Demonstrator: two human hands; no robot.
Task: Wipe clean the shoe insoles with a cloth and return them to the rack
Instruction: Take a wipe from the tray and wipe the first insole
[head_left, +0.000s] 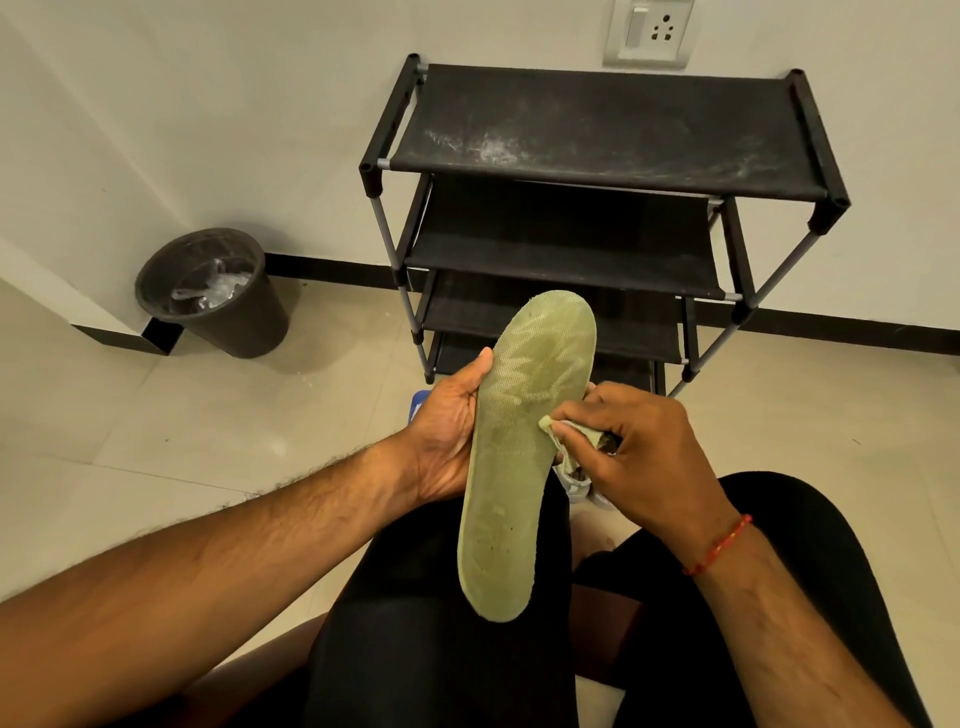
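Note:
A long pale-green insole (519, 441) stands lengthwise in front of me, toe end pointing away toward the rack. My left hand (449, 431) grips its left edge, thumb on the upper face. My right hand (639, 447) pinches a small bunched greenish cloth (566, 434) and presses it against the insole's right edge near the middle. The black multi-tier shoe rack (597, 156) stands against the wall straight ahead, with a dusty top shelf.
A dark waste bin (218, 296) with plastic inside sits at the left by the wall corner. A grey-white shoe (582, 486) lies on the floor under my right hand. A blue item (418, 405) peeks out behind my left hand. My knees in black shorts fill the foreground.

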